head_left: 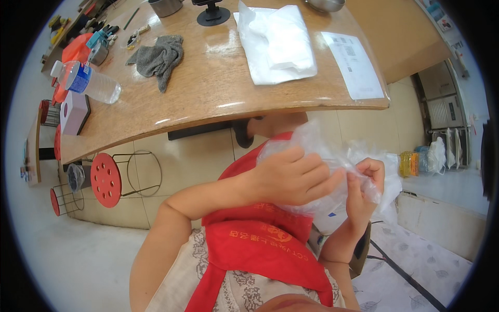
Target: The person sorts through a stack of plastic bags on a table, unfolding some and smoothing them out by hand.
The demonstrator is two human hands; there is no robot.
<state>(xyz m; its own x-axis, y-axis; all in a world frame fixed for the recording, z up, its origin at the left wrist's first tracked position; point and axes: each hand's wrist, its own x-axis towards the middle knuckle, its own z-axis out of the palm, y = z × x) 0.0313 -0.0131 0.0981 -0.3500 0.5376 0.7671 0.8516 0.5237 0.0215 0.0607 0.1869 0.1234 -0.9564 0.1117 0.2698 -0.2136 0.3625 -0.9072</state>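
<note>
A thin clear plastic bag (312, 142) is stretched between my two hands, over my lap. My left hand (294, 175) reaches across from the left, its fingers curled on the film. On the right, my right hand (364, 189) pinches a bunched part of the same plastic between thumb and fingers. The film is crumpled and partly blurred, so its opening cannot be made out. More white plastic bags (390, 177) hang or lie just past my right hand. Beneath the hands is my red apron (257, 238), which bears yellow writing.
On the wooden table (218, 85) lie a stack of white plastic bags (280, 46), a printed sheet (353, 64), a grey cloth (160, 58), a water bottle (91, 82) and a tissue box (74, 113). A red stool (106, 180) stands left, beside a bin (76, 177).
</note>
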